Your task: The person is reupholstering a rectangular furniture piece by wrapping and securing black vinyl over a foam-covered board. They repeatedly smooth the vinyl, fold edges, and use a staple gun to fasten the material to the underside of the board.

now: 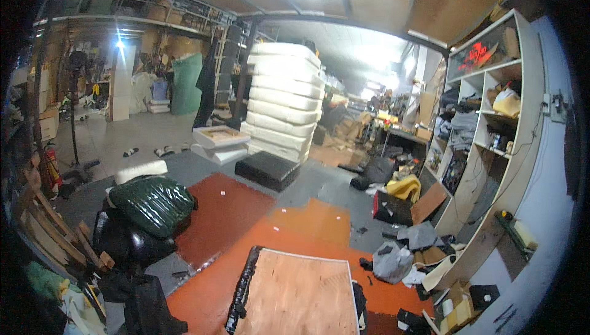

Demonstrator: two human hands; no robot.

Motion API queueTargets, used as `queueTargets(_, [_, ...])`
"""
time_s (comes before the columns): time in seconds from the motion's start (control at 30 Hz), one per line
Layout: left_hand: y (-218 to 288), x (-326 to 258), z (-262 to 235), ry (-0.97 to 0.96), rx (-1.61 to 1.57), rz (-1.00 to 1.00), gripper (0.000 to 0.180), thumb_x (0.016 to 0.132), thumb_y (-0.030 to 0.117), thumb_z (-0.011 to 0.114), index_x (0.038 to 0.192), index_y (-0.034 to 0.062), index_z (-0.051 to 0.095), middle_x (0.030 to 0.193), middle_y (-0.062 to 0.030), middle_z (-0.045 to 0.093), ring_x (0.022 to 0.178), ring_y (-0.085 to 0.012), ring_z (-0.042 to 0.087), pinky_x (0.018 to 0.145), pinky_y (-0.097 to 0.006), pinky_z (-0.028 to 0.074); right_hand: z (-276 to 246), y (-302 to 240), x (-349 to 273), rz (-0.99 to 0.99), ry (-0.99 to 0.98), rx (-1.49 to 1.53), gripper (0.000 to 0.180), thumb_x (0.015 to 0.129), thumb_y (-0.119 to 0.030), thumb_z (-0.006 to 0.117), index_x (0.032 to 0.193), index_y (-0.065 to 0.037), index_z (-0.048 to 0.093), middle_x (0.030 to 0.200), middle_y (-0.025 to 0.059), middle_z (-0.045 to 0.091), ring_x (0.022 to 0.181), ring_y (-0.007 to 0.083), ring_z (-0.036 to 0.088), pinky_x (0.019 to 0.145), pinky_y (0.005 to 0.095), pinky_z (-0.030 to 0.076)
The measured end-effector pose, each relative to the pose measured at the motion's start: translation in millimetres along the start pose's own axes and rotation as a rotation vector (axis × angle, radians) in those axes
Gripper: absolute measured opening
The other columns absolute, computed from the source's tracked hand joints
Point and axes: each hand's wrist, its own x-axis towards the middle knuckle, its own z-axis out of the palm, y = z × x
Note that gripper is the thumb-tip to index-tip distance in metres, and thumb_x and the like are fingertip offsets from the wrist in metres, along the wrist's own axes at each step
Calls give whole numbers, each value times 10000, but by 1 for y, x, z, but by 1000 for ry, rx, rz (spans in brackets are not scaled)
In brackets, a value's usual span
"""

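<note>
Upholstery workshop, wide view across the floor. Neither the left nor the right hand is in view, so how far open they are and what they hold cannot be told.

Nearest the lower edge: one flat plywood panel (298,295), pale brown, lying on the floor with a black glossy strip of leatherette (241,289) bunched along its left edge. It rests on orange-red floor covering (246,255); a darker red-brown sheet (221,215) lies just beyond, to the left.

Left of the panel: one dark green quilted cushion (153,205), tilted, sitting on top of a black padded seat piece (126,240). One white bolster-shaped foam pad (141,171) lies just behind it. Wooden frame pieces (52,230) lean at the far left edge; count unclear.

Centre, further back: one tall stack of white foam cushions (284,98), roughly eight layers. At its foot, one black square cushion (267,169) on the grey floor, and a low pile of two or three white-edged frames (220,141) to its left. A green roll or wrapped bundle (185,83) stands upright against the back wall.

Right side: one white open shelving unit (491,126), several compartments, stuffed with fabric and bags. Below it a loose heap of scraps: grey fabric (393,261), cardboard (428,203), a yellow cloth (405,186).

One red fire extinguisher (52,166) at the left wall. Three or so sandals (153,151) scattered on the far floor.
</note>
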Motion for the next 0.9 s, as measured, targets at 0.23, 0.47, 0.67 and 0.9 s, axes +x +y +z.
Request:
queueTargets(0.23, [5,-1,-15,-57,-48,10,965,862,529,805,1536,-39,411,1405,-337,600,1316,-476,591,1101,-493,489,-14,-59,-42,138,31,232,407,935,-237,667,1106,128,718,1187,295,733,1089,398,721,883,513,579])
queueTargets(0.47, [97,0,-47,-65,59,-412,849,834,601,779,1384,-25,610,1279,-301,687,1214,-449,667,1038,-488,528,2,-20,16,30,222,139,417,927,-245,651,1099,133,685,1037,312,723,982,452,711,831,538,555])
queueTargets(0.67, [91,-50,-12,97,277,59,577,938,393,637,1389,37,589,1197,-281,715,1122,-474,683,992,-528,542,-129,-156,-38,-445,610,4,297,918,-153,558,810,95,681,823,343,691,832,502,720,721,600,530])
queueTargets(0.9, [157,-153,57,-1125,-120,-19,809,1019,728,344,1108,25,735,979,-145,722,936,-287,670,865,-466,532,-243,-288,-145,-853,845,-160,146,846,-158,581,885,-44,664,814,273,687,811,490,689,740,607,534])
